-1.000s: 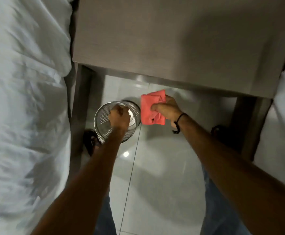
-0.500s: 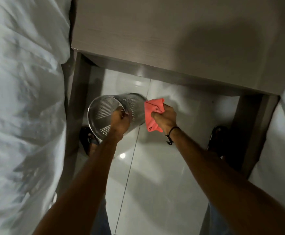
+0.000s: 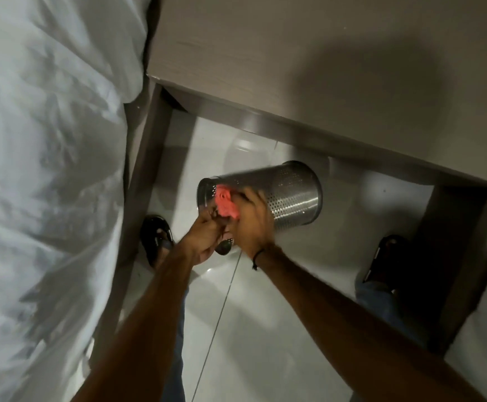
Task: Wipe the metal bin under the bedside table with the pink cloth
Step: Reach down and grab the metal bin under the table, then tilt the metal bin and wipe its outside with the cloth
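The wiping was under way, though how much of the bin had been covered could not be judged from this view. The perforated metal bin (image 3: 288, 195) was lifted off the floor and tipped nearly on its side at the centre of the frame, just below the front edge of the bedside table (image 3: 309, 68), its open mouth turned toward lower left and its closed base toward the right. The left hand (image 3: 204, 239) was closed on the near rim, holding the bin up. The right hand (image 3: 252, 224), blurred with motion, was closed around the bunched pink cloth (image 3: 226, 206) and pressed it at the mouth, against the rim and inner wall. By the look of it the inside had only begun to be treated, and the outer wall and base seemed left to do.

The bin was a tapering steel cylinder, brushed and faintly glossy, its wall pierced with rows of small round holes between plain bands. The cloth looked soft and crumpled. The table was matte, wood-grained laminate on squared legs. Glossy pale floor tiles (image 3: 265, 314) filled the lower middle, and rumpled white bedding (image 3: 48, 169) the left side.
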### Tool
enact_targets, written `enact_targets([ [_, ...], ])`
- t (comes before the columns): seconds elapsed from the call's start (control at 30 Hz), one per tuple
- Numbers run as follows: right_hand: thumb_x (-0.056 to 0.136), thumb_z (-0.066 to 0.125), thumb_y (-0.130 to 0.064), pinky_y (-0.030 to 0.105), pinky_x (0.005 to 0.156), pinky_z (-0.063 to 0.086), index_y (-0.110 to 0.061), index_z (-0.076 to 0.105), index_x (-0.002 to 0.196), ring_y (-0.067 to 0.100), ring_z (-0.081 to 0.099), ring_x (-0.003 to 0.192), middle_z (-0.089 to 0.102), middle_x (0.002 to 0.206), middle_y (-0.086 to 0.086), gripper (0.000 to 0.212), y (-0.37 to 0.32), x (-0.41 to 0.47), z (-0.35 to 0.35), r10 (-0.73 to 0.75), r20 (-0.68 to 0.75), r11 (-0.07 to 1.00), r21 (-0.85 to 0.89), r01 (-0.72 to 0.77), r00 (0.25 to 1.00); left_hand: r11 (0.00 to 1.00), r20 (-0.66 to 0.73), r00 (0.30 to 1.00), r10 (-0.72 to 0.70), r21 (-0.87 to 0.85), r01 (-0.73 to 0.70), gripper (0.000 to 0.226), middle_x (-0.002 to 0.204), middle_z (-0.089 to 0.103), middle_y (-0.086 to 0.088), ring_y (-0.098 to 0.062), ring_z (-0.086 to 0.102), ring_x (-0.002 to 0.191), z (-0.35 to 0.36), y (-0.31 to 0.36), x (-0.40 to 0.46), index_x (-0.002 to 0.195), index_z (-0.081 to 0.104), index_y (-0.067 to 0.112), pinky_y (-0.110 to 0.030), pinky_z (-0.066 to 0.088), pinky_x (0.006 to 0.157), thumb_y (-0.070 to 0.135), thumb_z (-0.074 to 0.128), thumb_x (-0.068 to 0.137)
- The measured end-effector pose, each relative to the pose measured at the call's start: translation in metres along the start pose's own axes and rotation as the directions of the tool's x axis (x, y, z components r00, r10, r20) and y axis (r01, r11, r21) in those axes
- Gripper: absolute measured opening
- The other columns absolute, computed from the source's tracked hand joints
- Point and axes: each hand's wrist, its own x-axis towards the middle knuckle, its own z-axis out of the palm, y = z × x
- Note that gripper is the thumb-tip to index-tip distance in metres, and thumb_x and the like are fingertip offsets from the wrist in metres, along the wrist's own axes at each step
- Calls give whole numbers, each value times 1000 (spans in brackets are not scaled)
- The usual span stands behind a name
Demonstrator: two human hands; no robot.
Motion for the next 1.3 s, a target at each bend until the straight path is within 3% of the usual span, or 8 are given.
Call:
enact_targets([
  [0.2,93,64,-15,42,87,58,-10,73,101,33,65,101,68,105,14,13,9,76,0,33,192,994,-104,-13,981,999,-3,1000,-27,-19,27,46,102,73,-7,-19,76,86,7,-15,-10,134,62,13,-39,60,73,-12,44,100],
  [0.3,89,71,-15,39,99,55,-19,71,118,27,60,118,66,124,5,29,19,31,-4,17,189,999,-47,-8,982,962,-38,995,-93,-260,80,33,109,82,-8,-30,76,102,5,0,-5,120,73,23,-44,65,80,26,44,108],
  [0.43,90,70,-15,41,101,54,-24,65,130,24,54,125,61,134,-2,41,30,-17,-5,-69,172,998,16,67,983,974,-75,986,-150,-181,135,71,131,75,-14,-35,69,123,4,11,4,131,71,23,-54,58,96,67,25,101],
  [0.63,89,69,-8,44,101,55,-16,68,125,28,58,121,64,130,5,37,28,25,1,70,159,997,7,-72,985,942,-96,978,-184,-300,148,72,141,69,-15,-34,66,128,11,-3,2,124,77,27,-58,48,109,75,30,97],
  [0.8,86,72,-8,43,90,60,-16,66,127,30,61,115,67,123,8,42,31,-39,-4,-103,151,995,9,103,983,896,-130,970,-204,-425,131,87,145,66,-17,-39,59,137,0,2,10,144,60,26,-63,34,121,82,16,94],
  [0.97,88,66,-8,44,100,53,-11,67,126,32,57,121,64,130,10,38,27,-14,-10,61,20,996,66,-62,998,940,-85,979,-184,-305,150,82,132,77,-8,-30,62,133,12,3,9,130,73,36,-54,43,108,79,12,96],
  [1.1,85,66,-2,47,100,53,-10,71,120,33,61,114,67,124,11,36,14,22,-15,130,-26,989,78,-128,991,951,9,975,-221,-221,217,85,147,65,-14,-37,56,138,15,7,6,155,44,39,-60,41,110,85,11,92],
  [1.3,87,63,-5,45,100,55,-9,66,130,34,59,121,66,129,11,43,4,-50,-10,-7,53,993,120,1,999,905,-105,985,-134,-419,78,102,140,69,-21,-37,67,129,12,22,4,131,74,16,-52,52,109,89,17,88],
])
